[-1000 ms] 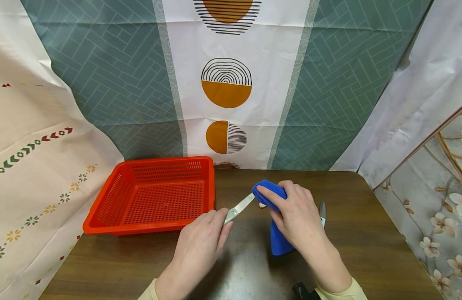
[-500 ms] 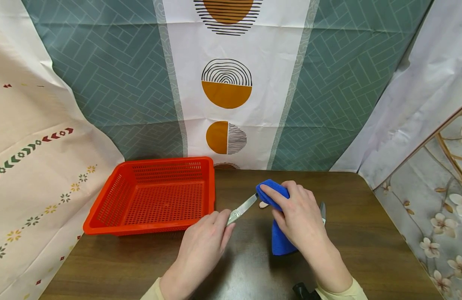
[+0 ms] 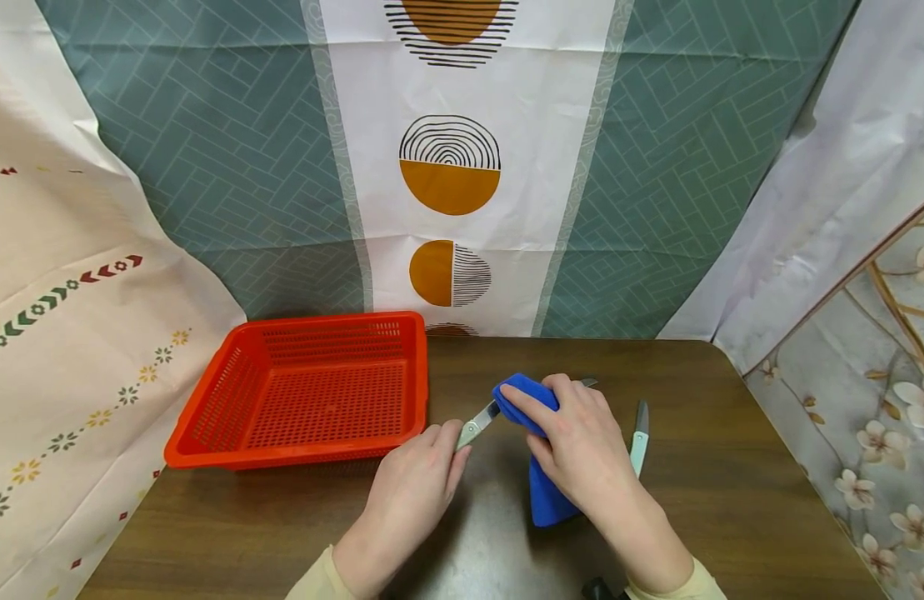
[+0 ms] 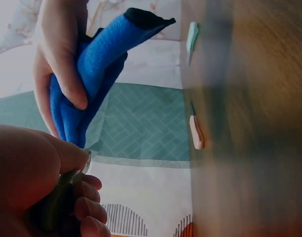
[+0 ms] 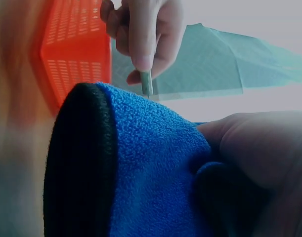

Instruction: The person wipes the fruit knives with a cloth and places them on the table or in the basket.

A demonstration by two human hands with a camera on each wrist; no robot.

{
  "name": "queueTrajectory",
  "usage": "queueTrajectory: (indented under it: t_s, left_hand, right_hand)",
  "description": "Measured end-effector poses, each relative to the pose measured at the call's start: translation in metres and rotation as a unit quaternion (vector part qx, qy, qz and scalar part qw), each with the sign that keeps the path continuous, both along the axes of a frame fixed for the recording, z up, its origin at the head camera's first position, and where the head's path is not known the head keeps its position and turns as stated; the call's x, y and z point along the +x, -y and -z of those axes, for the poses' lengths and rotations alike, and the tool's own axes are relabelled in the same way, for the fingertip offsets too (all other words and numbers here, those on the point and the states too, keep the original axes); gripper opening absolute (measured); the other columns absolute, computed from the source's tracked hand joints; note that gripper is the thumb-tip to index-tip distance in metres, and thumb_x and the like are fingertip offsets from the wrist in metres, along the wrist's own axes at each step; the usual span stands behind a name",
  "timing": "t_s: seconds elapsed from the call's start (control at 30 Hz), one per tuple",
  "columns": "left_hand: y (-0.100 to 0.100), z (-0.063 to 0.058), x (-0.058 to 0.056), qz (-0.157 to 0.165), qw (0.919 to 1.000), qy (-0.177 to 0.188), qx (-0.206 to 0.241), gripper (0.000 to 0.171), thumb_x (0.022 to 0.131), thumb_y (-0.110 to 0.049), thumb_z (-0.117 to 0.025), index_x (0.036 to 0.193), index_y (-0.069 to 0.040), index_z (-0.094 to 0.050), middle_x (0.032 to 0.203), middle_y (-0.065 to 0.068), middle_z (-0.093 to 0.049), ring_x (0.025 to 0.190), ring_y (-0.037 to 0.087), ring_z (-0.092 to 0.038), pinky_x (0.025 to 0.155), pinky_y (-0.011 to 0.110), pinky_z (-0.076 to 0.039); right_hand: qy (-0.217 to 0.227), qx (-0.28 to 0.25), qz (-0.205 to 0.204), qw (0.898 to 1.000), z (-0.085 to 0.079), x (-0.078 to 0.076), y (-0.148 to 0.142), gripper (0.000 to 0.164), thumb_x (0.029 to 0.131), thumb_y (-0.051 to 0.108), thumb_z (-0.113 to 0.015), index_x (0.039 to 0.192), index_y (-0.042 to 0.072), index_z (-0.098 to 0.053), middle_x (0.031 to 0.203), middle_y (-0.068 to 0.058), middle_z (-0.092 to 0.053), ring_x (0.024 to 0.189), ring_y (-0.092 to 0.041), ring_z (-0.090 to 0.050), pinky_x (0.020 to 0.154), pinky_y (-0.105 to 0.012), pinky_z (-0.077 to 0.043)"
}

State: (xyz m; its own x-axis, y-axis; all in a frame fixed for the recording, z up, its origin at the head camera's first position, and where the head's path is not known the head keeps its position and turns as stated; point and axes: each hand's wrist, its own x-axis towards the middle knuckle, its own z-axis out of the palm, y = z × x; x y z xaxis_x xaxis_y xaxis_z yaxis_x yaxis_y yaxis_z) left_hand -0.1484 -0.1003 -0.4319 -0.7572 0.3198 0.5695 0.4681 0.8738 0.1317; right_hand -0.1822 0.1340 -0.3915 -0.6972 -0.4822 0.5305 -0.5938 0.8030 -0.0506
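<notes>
My left hand (image 3: pixel 415 473) grips the pale green handle of a folding knife (image 3: pixel 470 433), its blade out and angled up to the right. In my right hand (image 3: pixel 585 437) is a folded blue cloth (image 3: pixel 527 398), pinched over the outer part of the blade; the blade's tip is hidden inside. A loose end of the cloth hangs below the right hand. In the right wrist view the dark-edged cloth (image 5: pixel 151 148) fills the middle, with the knife's handle (image 5: pixel 147 83) just beyond it. The left wrist view shows the left fingers curled round the handle.
A red plastic basket (image 3: pixel 334 400) stands on the left of the brown table (image 3: pixel 716 500). A mint-handled knife (image 3: pixel 639 442) lies right of the right hand. A pink-handled knife (image 4: pixel 196 132) lies farther back, mostly hidden in the head view. Patterned fabric (image 3: pixel 282 167) hangs behind.
The right hand and cloth first shift slightly toward the tip, then slide down and left along the blade, covering more of it. The mint-handled knife shows more; the pink handle is now hidden.
</notes>
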Motion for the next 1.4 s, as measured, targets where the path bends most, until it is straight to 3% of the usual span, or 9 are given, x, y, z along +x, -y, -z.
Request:
queueTrajectory:
  t_s: [0.33,0.5,1.0,1.2,1.4]
  left_hand:
    - [0.001,0.005,-0.004,0.005,0.9999,-0.011,0.004,0.025,0.095,-0.026,-0.07,0.108,-0.008,-0.06,0.075,-0.002,-0.054,0.057,0.015,-0.053,0.049,0.031,-0.043]
    - [0.0,0.004,-0.003,0.005,0.9999,-0.009,0.006,0.026,0.094,-0.027,-0.072,0.11,-0.009,-0.061,0.077,-0.001,-0.057,0.059,0.015,-0.056,0.051,0.031,-0.046]
    - [0.0,0.003,-0.002,0.0,0.9999,-0.01,0.001,0.023,0.096,-0.029,-0.068,0.108,-0.011,-0.062,0.076,-0.003,-0.056,0.06,0.013,-0.055,0.05,0.029,-0.045]
    - [-0.001,0.002,-0.001,0.003,1.0,-0.008,0.003,0.022,0.096,-0.029,-0.068,0.107,-0.012,-0.061,0.073,-0.006,-0.051,0.057,0.012,-0.048,0.048,0.027,-0.04]
    - [-0.001,0.001,-0.001,0.005,1.0,-0.006,0.005,0.022,0.093,-0.027,-0.072,0.103,-0.011,-0.06,0.069,-0.006,-0.044,0.054,0.01,-0.04,0.046,0.024,-0.034]
  right_hand:
    - [0.017,0.025,-0.039,0.999,0.007,0.005,0.012,0.062,0.082,0.02,-0.08,0.139,0.037,-0.06,0.114,-0.009,-0.058,0.103,-0.028,-0.059,0.091,-0.047,-0.046]
    - [0.02,0.028,-0.05,0.998,0.01,0.007,0.018,0.06,0.082,0.02,-0.08,0.137,0.037,-0.062,0.112,-0.007,-0.057,0.099,-0.025,-0.06,0.089,-0.045,-0.045]
    - [0.022,0.036,-0.037,0.998,0.011,0.005,0.015,0.063,0.081,0.023,-0.081,0.139,0.037,-0.06,0.114,-0.008,-0.058,0.1,-0.025,-0.061,0.091,-0.046,-0.045]
    - [0.026,0.034,-0.019,0.999,0.011,0.002,0.009,0.063,0.083,0.023,-0.081,0.14,0.036,-0.06,0.114,-0.009,-0.058,0.106,-0.029,-0.061,0.097,-0.05,-0.044]
    - [0.016,0.024,-0.011,1.0,0.013,-0.003,0.003,0.061,0.083,0.019,-0.079,0.139,0.034,-0.061,0.112,-0.01,-0.057,0.095,-0.028,-0.059,0.089,-0.048,-0.045]
